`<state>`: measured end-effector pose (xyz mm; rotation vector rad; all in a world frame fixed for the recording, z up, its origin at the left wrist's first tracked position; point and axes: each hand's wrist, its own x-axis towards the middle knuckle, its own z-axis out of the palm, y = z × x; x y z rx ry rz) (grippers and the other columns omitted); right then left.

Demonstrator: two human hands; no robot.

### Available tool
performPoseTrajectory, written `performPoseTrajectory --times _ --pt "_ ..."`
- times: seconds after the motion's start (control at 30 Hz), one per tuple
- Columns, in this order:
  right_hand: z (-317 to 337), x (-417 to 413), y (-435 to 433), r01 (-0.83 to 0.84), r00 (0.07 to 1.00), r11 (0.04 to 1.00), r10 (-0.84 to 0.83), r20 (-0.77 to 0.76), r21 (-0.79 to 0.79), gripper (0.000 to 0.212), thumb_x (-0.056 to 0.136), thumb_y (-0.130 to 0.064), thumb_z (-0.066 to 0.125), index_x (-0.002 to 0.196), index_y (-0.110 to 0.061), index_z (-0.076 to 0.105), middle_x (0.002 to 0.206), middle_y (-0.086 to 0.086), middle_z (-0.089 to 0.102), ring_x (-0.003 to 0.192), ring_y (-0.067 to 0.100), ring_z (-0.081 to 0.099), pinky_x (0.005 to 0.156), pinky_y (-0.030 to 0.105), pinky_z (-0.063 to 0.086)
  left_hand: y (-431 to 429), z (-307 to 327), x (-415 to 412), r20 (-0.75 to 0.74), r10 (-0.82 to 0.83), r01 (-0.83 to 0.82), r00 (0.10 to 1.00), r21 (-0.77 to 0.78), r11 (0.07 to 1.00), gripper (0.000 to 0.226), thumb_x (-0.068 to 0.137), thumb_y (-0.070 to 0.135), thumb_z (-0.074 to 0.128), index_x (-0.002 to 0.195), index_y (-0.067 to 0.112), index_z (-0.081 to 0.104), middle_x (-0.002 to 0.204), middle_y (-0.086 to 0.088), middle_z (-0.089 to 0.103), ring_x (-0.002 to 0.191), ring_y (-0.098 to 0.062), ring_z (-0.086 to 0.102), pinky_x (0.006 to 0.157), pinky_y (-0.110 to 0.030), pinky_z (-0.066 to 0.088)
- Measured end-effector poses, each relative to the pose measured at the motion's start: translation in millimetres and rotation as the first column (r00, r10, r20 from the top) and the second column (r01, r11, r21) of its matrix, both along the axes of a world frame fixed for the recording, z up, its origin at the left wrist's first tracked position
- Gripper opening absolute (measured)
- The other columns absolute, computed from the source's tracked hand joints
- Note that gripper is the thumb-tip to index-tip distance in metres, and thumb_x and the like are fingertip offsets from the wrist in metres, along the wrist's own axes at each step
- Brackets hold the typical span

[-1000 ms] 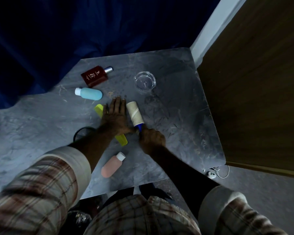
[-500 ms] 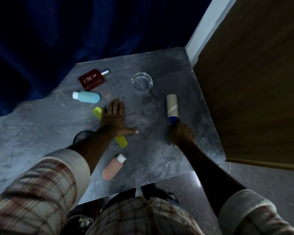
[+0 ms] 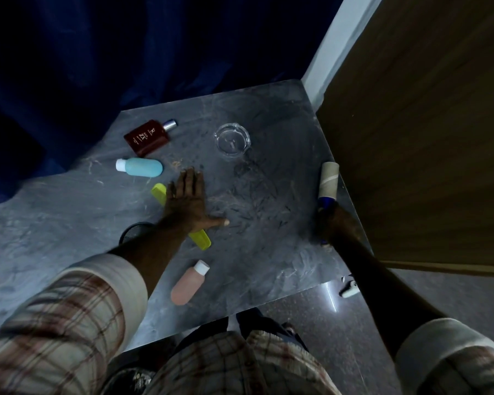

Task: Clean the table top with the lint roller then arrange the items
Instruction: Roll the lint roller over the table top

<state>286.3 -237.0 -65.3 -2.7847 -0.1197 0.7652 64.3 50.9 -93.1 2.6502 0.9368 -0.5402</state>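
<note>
My right hand [image 3: 337, 222] grips the blue handle of the lint roller [image 3: 329, 179] at the right edge of the grey marble table top [image 3: 268, 252]. My left hand [image 3: 188, 202] rests flat on the table with fingers straight, lying over a yellow comb [image 3: 200, 240]. Dark hairs and lint lie scattered between the two hands. A red perfume bottle [image 3: 149, 137], a blue bottle [image 3: 140, 166] and a pink bottle [image 3: 189, 283] lie on their sides. A clear glass ashtray [image 3: 232, 140] sits at the back.
A black round object [image 3: 133, 229] peeks out under my left forearm. A wooden panel [image 3: 425, 138] stands close along the table's right side. Dark blue curtain [image 3: 126, 52] hangs behind the table. A white plug [image 3: 350, 289] lies on the floor.
My right hand has swept the lint roller rightwards from beside my left hand to the table's right edge. My left hand has stayed pressed on the comb.
</note>
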Motion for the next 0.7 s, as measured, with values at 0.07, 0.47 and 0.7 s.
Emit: performPoseTrajectory --times 0.07,0.47,0.7 --pt "1.1 -4.4 7.5 -0.036 0.999 0.999 0.036 0.013 -0.005 0.040 0.105 -0.047 0.049 0.132 -0.018 0.053 0.076 -0.007 0.051 0.060 0.008 0.058 0.042 0.021 0.038 -0.5 0.1 0.1 0.003 0.004 -0.004 1.000 0.000 1.000 0.160 0.052 0.106 0.052 0.165 0.014 -0.016 0.176 -0.015 -0.013 0.164 -0.035 -0.008 0.131 -0.061 0.003" --pt "18.2 -88.0 79.2 -0.466 0.837 0.868 0.495 0.234 -0.170 0.030 0.095 -0.035 0.063 0.106 -0.010 0.077 0.080 0.013 0.073 0.070 0.030 0.073 0.059 0.030 0.056 -2.7 6.2 -1.3 0.019 0.013 -0.013 1.000 -0.010 1.000 0.158 0.056 0.100 0.059 0.166 0.013 -0.012 0.176 -0.014 -0.012 0.164 -0.035 -0.007 0.131 -0.060 0.003" --pt "1.0 -133.6 100.1 -0.611 0.577 0.759 0.621 0.530 -0.224 0.038 0.059 -0.042 0.089 0.084 -0.014 0.085 0.050 0.004 0.058 0.038 0.024 0.056 0.040 0.021 0.045 -3.7 7.9 -0.6 0.027 0.021 -0.021 0.999 -0.007 1.000 0.157 0.058 0.097 0.064 0.167 0.013 -0.011 0.176 -0.014 -0.012 0.164 -0.034 -0.007 0.131 -0.059 0.002"
